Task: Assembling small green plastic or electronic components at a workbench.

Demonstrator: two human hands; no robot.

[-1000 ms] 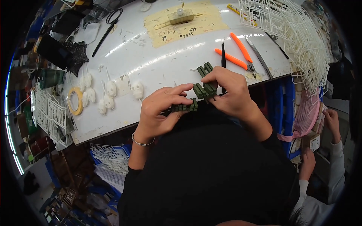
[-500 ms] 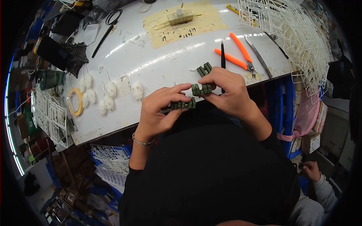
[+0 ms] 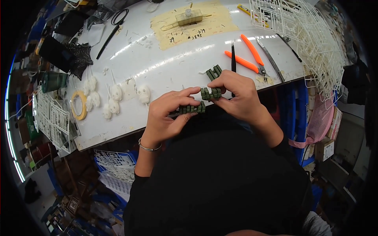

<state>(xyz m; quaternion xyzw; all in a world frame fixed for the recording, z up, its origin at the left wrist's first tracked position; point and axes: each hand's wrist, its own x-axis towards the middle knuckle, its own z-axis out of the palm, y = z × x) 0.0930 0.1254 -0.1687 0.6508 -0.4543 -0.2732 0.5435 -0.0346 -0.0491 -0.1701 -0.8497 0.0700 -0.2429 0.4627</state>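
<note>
In front of my body, at the table's near edge, my left hand (image 3: 167,112) is closed, with a dark green segmented strip (image 3: 193,108) pinched between thumb and fingers. My right hand (image 3: 239,93) grips another dark green segmented strip (image 3: 211,93); blocks of the same green (image 3: 214,72) show beyond its fingers. The two held pieces are close together, and I cannot tell whether they touch or are joined. Black tweezers (image 3: 233,59) run behind my right hand; whether that hand also holds them is hidden.
Orange-handled cutters (image 3: 252,51) and a metal tool (image 3: 270,59) lie right of my hands. White plastic frames (image 3: 311,43) pile up at the right. White skull-like parts (image 3: 144,94) and a tape roll (image 3: 78,105) sit left. A small block (image 3: 189,17) rests on yellowish paper at the back.
My hands and the green strips keep almost the same pose. At the lower right, another person's hand and pale sleeve have gone out of view.
</note>
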